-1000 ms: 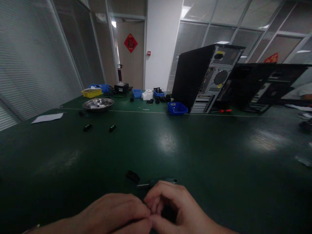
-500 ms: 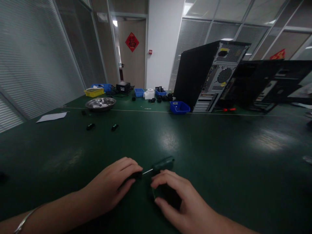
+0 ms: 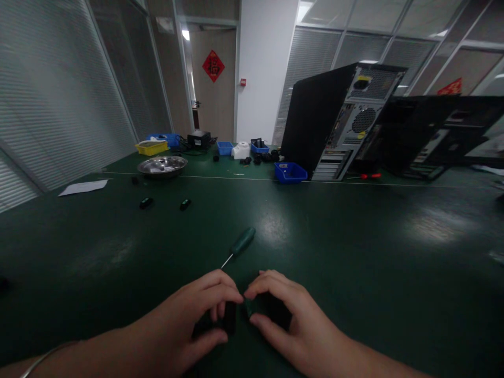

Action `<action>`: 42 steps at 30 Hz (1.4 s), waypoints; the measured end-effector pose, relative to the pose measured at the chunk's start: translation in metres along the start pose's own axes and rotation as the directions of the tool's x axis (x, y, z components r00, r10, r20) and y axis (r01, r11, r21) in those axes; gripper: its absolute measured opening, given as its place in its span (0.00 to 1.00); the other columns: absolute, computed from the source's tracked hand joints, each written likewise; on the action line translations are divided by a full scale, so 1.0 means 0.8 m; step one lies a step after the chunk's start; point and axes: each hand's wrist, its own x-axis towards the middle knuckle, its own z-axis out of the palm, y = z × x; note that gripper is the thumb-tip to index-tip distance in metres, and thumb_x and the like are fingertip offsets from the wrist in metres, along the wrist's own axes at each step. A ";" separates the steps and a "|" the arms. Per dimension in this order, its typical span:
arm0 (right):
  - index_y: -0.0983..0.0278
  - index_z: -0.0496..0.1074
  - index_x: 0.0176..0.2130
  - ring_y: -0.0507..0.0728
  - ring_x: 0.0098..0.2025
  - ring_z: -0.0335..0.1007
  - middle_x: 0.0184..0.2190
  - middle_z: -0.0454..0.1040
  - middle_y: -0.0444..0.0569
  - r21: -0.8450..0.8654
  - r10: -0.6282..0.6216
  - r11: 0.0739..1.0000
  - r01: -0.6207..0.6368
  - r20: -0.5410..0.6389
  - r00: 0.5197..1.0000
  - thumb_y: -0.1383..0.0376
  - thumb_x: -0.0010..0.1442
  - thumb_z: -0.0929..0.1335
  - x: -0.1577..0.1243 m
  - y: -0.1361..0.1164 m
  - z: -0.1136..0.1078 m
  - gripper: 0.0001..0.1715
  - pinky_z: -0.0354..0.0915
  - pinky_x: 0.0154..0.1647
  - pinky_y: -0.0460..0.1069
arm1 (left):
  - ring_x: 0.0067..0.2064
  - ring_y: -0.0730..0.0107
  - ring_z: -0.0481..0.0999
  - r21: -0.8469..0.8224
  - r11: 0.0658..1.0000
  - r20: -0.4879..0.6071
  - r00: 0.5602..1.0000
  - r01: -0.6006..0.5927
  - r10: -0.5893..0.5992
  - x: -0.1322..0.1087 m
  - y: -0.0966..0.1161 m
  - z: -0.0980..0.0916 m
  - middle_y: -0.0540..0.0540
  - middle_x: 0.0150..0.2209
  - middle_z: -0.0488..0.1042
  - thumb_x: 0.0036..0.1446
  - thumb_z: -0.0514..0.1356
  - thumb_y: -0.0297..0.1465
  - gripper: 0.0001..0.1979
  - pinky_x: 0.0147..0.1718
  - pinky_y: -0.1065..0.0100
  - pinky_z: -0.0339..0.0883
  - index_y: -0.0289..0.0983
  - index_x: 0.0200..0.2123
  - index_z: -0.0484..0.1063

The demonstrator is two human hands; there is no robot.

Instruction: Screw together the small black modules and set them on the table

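My left hand [image 3: 197, 320] is curled over a small black part [image 3: 226, 317] on the dark green table [image 3: 354, 252], fingers pinched on it. Just to its right, my right hand [image 3: 287, 323] grips another small dark part [image 3: 271, 310]; the two parts nearly touch between my fingertips. A green-handled screwdriver [image 3: 240, 244] lies free on the table just beyond my hands, with its thin shaft pointing back toward my left fingers.
Two small black pieces [image 3: 146, 202] [image 3: 185, 203] lie at mid-left. Farther back are a steel bowl [image 3: 162, 166], a paper sheet [image 3: 83, 187], a blue bin [image 3: 290, 172], a yellow tray [image 3: 151, 148], computer towers [image 3: 338, 123] and a red screwdriver [image 3: 368, 176].
The screwdriver has shifted away from my hands and turned, and lies free farther up the table. My left hand has pulled back with the black part, meeting my right hand.
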 end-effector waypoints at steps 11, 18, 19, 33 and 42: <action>0.62 0.74 0.43 0.59 0.46 0.70 0.41 0.76 0.49 0.007 -0.065 0.998 0.065 -0.011 0.998 0.76 0.55 0.70 0.005 -0.002 0.005 0.16 0.64 0.48 0.55 | 0.44 0.61 0.70 0.043 0.999 -0.118 0.993 0.023 -0.017 0.005 -0.011 0.027 0.46 0.45 0.71 0.49 0.60 0.19 0.22 0.45 0.62 0.67 0.40 0.49 0.67; 0.61 0.74 0.43 0.60 0.48 0.69 0.42 0.75 0.49 0.009 -0.068 0.998 0.068 -0.002 0.998 0.78 0.52 0.70 0.003 -0.006 0.008 0.20 0.63 0.51 0.55 | 0.42 0.61 0.70 -0.007 0.996 -0.135 0.987 0.091 -0.091 0.006 -0.003 0.030 0.47 0.43 0.71 0.47 0.61 0.20 0.23 0.44 0.62 0.67 0.39 0.48 0.67; 0.61 0.74 0.43 0.60 0.48 0.69 0.42 0.75 0.49 0.007 -0.065 0.998 0.064 0.003 0.998 0.78 0.52 0.70 0.003 -0.007 0.008 0.20 0.63 0.51 0.55 | 0.42 0.61 0.70 -0.013 0.996 -0.131 0.987 0.088 -0.089 0.006 -0.002 0.030 0.47 0.43 0.71 0.47 0.61 0.20 0.23 0.44 0.61 0.67 0.39 0.48 0.67; 0.60 0.73 0.43 0.60 0.49 0.68 0.43 0.74 0.49 0.006 -0.080 0.997 0.080 0.013 0.997 0.76 0.53 0.69 0.003 -0.009 0.009 0.18 0.61 0.53 0.57 | 0.43 0.61 0.70 -0.011 0.999 -0.123 0.991 0.044 -0.045 0.005 -0.007 0.032 0.46 0.44 0.71 0.48 0.61 0.20 0.23 0.46 0.61 0.66 0.40 0.48 0.66; 0.61 0.72 0.42 0.60 0.49 0.68 0.43 0.73 0.50 -0.017 -0.058 0.998 0.058 0.037 0.998 0.78 0.50 0.68 0.003 -0.011 0.010 0.21 0.61 0.53 0.57 | 0.44 0.60 0.70 -0.006 0.999 -0.127 0.991 0.040 -0.041 0.005 -0.006 0.032 0.46 0.44 0.71 0.48 0.61 0.20 0.23 0.46 0.60 0.66 0.39 0.48 0.66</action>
